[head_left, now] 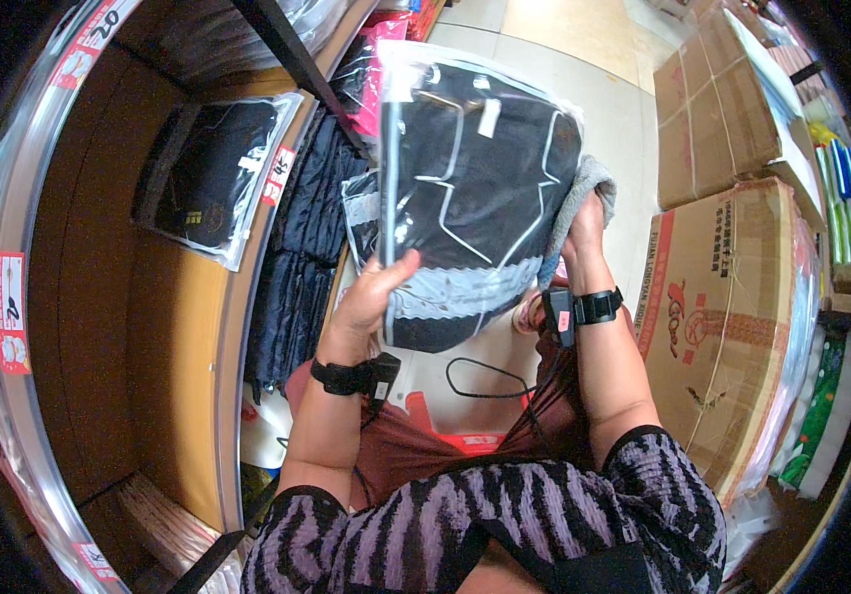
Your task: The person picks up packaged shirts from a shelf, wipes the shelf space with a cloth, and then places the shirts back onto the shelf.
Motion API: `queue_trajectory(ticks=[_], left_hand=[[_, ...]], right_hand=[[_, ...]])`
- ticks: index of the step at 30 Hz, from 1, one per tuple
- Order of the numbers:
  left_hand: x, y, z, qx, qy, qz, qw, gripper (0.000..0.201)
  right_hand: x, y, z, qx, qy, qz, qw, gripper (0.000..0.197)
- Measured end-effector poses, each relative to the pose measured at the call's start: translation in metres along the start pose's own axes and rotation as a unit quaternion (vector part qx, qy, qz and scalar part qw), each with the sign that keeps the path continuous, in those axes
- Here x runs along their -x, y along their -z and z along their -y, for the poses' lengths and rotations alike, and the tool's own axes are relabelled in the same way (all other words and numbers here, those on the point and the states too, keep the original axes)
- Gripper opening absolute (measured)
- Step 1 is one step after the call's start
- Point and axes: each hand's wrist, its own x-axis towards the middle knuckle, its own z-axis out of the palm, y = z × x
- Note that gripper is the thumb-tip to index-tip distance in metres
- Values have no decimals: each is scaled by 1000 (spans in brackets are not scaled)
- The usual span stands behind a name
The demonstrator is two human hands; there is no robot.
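Note:
In front of me is a flat clear plastic bag (504, 148) with a folded black garment inside, which has white piping and a pale wavy trim near its lower end. My left hand (368, 295) grips the bag's lower left edge, thumb on top and fingers out of sight beneath. At the right edge, my right hand (586, 233) is closed around a grey cloth (596, 176), which lies against the bag. Part of another bagged item (361, 210) shows behind the left edge. A similar black bagged garment (212, 178) lies on the shelf at left.
A wooden shelf (202, 386) with a metal frame stands at left. Dark folded fabric (297, 247) is stacked beside it, with pink packages (364, 84) beyond. Cardboard boxes (712, 327) line the right side. A black cord (485, 364) hangs over my lap.

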Motion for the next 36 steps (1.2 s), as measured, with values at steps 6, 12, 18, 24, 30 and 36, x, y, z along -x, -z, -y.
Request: queue_trajectory(ticks=[6,12,18,24,30,36], left_hand=[[-7,-1,-8,91,-53,21,994,33],[-30,1,15,63,-39,-27,997,37],[-35,-4,27,141,-93,-1,986,40],[-22,-12,3,216,-43,61,974,41],[-24,-7,3,278,19,93,956,40],[-25,11,-5,222,-39,42,973,37]], right_hand=[[14,3,12,164,174,90,967,45],[87,-39,-28,570,474,291,605,48],[89,-48,-49,607,410,333,594,46],[47,-15,-67,262,-132,250,923,42],[56,-7,-55,48,-330,177,926,39],[33,-2,-42,98,-121,139,978,25]])
